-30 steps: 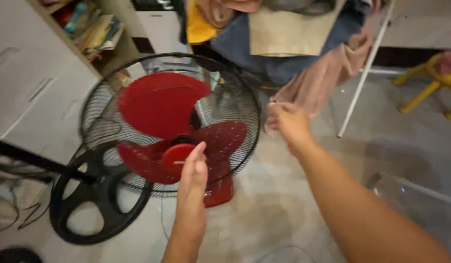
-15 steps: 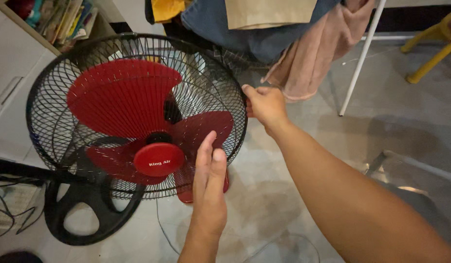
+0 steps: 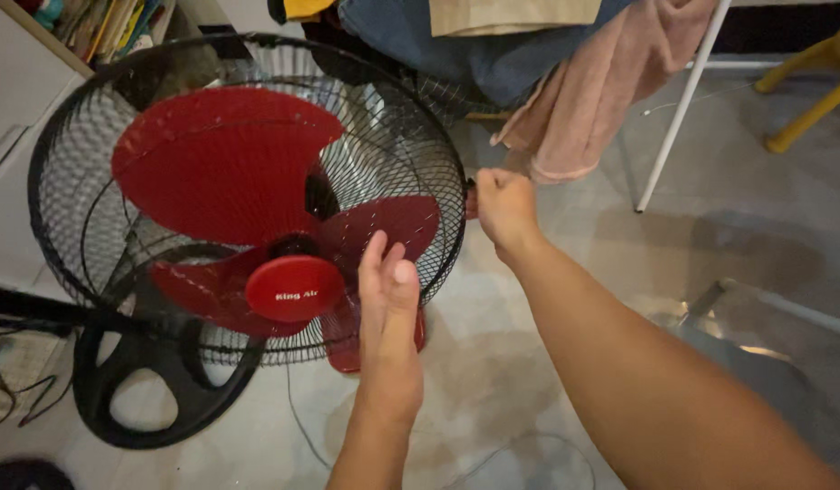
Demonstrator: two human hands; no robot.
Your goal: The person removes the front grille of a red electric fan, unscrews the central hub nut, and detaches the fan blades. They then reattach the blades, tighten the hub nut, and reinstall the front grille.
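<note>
**Fan with red blades, held at the cage rim**

The fan (image 3: 248, 195) stands left of centre on the pale floor (image 3: 547, 363), its front guard off and its blades (image 3: 225, 168) bare inside the black wire cage (image 3: 75, 163). The right hand (image 3: 503, 204) is closed in a fist on the cage's right rim. The left hand (image 3: 388, 299) is flat and open, holding nothing, fingers just beside the red hub cap (image 3: 295, 289). The thin wire cage likely flexes, so the rim looks the firmest hold; the plastic blades seem light and easily cracked.

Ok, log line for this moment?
left hand: open, by fan blade | right hand: gripping grille rim | fan: grille back half only
</note>
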